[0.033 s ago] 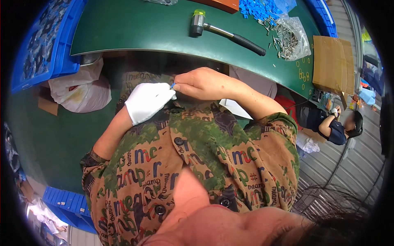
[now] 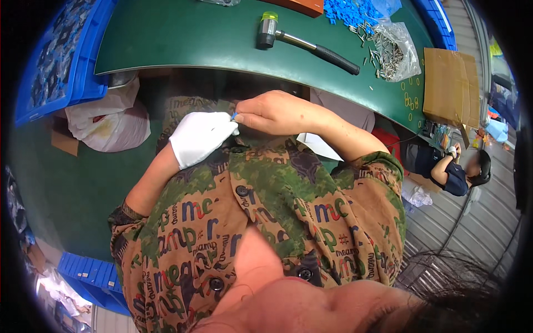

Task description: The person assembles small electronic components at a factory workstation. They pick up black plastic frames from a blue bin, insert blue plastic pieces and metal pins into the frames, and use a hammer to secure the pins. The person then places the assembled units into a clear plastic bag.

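Close in front of my body, below the table's near edge, my two hands meet at the fingertips. My left hand wears a white glove, and its thumb and fingers are pinched together. Bare, my right hand is closed too, thumb against forefinger. Between them a small blue piece shows, gripped from both sides. Fingers cover most of it, so its exact kind cannot be made out. On the green table beyond lies a mallet with a black-and-yellow head and a black grip.
A pile of small blue parts lies at the far right, beside a clear bag of metal pins. Yellow rings and a cardboard box are at the right edge. A blue crate stands left; another person works at right.
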A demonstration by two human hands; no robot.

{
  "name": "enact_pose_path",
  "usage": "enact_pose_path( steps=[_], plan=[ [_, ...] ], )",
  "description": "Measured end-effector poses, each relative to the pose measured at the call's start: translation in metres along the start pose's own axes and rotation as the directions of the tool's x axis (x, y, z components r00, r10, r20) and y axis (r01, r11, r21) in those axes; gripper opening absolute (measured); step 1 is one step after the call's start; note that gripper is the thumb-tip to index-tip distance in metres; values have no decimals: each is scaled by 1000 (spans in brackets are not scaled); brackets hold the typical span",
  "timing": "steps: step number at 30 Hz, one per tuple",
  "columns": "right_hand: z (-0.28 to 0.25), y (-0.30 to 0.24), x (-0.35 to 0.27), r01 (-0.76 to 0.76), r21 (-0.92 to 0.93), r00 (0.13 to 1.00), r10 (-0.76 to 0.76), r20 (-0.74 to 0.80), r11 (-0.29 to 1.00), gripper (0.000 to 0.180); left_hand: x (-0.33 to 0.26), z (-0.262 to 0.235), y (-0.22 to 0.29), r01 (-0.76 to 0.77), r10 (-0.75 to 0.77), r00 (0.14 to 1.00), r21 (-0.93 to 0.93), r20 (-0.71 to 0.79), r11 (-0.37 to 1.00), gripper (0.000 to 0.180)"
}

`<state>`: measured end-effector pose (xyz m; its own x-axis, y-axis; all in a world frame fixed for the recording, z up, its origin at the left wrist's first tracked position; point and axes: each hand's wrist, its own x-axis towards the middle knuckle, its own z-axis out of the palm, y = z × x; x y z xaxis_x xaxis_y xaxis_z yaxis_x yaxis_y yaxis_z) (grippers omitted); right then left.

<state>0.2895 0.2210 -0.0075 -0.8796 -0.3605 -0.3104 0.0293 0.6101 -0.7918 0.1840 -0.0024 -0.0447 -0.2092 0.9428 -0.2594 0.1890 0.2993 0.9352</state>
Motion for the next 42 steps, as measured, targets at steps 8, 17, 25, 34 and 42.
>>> enact_pose_path(
  steps=[8,17,25,34,42],
  plan=[
    [-2,-9,0,-22,-34,997,24,69,999,34,0,6,-13,-74,70,995,65,64,995,25],
    [-2,-6,4,-41,15,988,38,147,999,32,-3,9,-11,113,-104,991,-114,81,987,32],
    [16,21,8,-2,200,994,-20,109,980,38,-3,9,-5,215,-200,976,-214,91,953,34],
    [34,42,24,-515,786,835,-5,549,342,40,-7,0,-13,359,-305,933,-509,190,783,49],
    [-23,15,-58,-85,571,903,305,-303,817,26,-30,-71,-42,-30,13,999,-708,-30,705,43]
  ],
)
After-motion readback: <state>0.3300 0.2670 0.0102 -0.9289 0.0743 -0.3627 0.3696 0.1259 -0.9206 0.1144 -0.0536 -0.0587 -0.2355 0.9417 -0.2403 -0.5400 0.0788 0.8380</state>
